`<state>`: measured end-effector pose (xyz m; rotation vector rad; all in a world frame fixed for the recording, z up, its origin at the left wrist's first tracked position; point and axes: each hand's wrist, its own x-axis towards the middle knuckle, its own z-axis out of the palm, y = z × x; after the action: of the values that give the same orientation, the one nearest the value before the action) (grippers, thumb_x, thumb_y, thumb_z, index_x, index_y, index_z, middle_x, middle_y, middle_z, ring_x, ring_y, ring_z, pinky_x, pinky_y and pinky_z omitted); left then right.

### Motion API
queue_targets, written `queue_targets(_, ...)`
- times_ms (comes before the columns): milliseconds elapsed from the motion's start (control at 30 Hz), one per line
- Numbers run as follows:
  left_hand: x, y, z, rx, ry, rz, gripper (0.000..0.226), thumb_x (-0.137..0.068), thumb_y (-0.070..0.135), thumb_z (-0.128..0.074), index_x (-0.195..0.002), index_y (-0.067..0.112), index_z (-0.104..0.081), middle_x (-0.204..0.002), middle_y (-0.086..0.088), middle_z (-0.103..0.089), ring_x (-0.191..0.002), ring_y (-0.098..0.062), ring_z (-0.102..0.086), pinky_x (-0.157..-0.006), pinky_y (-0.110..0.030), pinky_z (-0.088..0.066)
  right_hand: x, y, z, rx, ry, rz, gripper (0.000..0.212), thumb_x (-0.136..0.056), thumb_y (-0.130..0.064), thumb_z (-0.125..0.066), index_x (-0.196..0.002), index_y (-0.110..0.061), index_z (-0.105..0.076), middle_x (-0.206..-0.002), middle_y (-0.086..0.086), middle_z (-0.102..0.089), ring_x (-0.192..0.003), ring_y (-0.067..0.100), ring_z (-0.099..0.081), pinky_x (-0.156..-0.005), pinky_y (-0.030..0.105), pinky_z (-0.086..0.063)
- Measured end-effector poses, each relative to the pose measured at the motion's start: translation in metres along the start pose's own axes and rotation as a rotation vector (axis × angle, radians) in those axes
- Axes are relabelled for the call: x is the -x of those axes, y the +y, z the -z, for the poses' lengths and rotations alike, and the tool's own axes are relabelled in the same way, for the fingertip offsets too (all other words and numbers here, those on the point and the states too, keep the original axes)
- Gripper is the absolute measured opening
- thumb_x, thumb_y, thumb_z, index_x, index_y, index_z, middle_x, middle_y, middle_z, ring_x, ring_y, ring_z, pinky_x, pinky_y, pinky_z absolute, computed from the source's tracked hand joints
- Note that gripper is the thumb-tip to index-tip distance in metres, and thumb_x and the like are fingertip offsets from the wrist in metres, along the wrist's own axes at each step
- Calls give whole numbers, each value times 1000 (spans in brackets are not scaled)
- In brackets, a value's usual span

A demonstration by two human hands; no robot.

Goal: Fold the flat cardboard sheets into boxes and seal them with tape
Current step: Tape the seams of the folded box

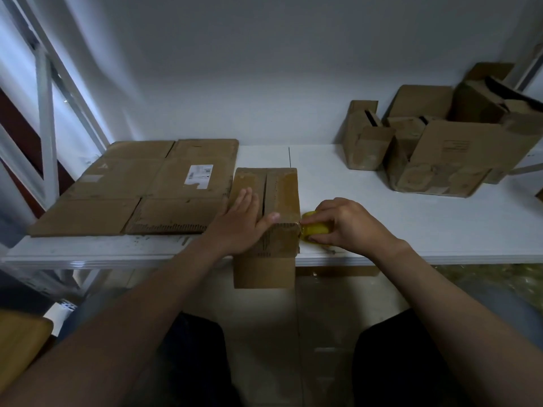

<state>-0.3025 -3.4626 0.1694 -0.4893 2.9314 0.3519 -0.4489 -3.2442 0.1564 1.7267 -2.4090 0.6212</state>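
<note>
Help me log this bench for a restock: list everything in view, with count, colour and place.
box: one, brown, centre of the table's front edge, top flaps closed
tape roll: one, yellow, at the box's right near corner
flat cardboard sheets: count unclear, brown, table left, bearing one white label
folded boxes: several, brown, table's right rear
table: one, white
left hand: one, flat on the box top
right hand: one, grips the tape roll
</note>
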Motion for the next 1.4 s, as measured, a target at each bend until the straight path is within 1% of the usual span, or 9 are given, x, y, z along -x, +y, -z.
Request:
queue_targets(200,-5,-33,-2,273,85,158,79,-103,60,-22,-160,17,13,-169,-5,14,-155,-26,8,-124,-56,-2,0,1,-3,-5,1,-16,38,-78,-35,-87,-114,-35,-76,-104,-7,-72,-90,15,-61,-79,34,-54)
queue_targets(367,-11,-16,-14,17,286,207,71,-107,47,-23,-159,7,3,-167,-12,17,-154,-31,12,-124,-56,-8,2,2,-4,1,-59,-22,44,-86,-38,-79,-129,-36,-65,-116,-7,-66,-101,14,-58,-88,35,-54)
queue_targets(600,-22,9,-25,-20,259,196,124,-69,95,-10,-160,13,3,-168,-17,7,-155,-36,5,-119,-61,-15,-2,-6,2,290,-210,-3,58,-102,-42,-53,-155,-46,-30,-119,2,-48,-91,15,-32,-82,36,-37)
queue_targets(733,-18,7,-23,-47,255,165,133,-59,97,-23,-160,16,2,-169,-13,6,-155,-34,3,-112,-58,-35,0,-21,-4,258,-144,-117,56,-96,-65,-44,-149,-47,-42,-113,-2,-54,-97,17,-47,-84,35,-43)
queue_targets(833,-18,2,-28,100,332,125,126,-65,86,-55,-160,19,-5,-169,-9,0,-155,-30,-4,-112,-57,-37,-4,-35,-17,286,4,-263,64,-88,-80,-34,-133,-44,-63,-100,-2,-65,-90,20,-59,-73,33,-49)
queue_targets(1000,-10,-17,-33,629,495,147,130,-57,59,-89,-157,25,-13,-160,-4,-27,-145,-26,-32,-113,-51,-37,-10,-42,-33,365,129,-291,43,-92,-62,-55,-123,-38,-72,-92,-1,-69,-83,24,-62,-68,33,-43)
queue_targets(1167,9,-49,-36,835,418,259,113,-52,72,-82,-146,27,-41,-141,0,-58,-128,-22,-56,-105,-51,-47,-14,-44,-26,327,142,-291,35,-89,-56,-66,-120,-40,-72,-89,-2,-66,-86,27,-61,-71,38,-44)
queue_targets(1300,28,-56,-42,718,562,291,46,-75,52,-79,-109,21,-75,-99,9,-74,-94,-9,-68,-86,-37,-54,-16,-47,-25,333,133,-295,35,-90,-55,-66,-121,-40,-72,-91,-2,-65,-87,28,-61,-73,39,-45)
queue_targets(1400,36,-46,-47,693,674,268,17,-86,38,-76,-92,23,-79,-80,17,-69,-79,-2,-65,-77,-31,-50,-16,-48,-25,334,133,-302,35,-90,-55,-66,-122,-40,-72,-91,-2,-65,-87,28,-61,-72,38,-42)
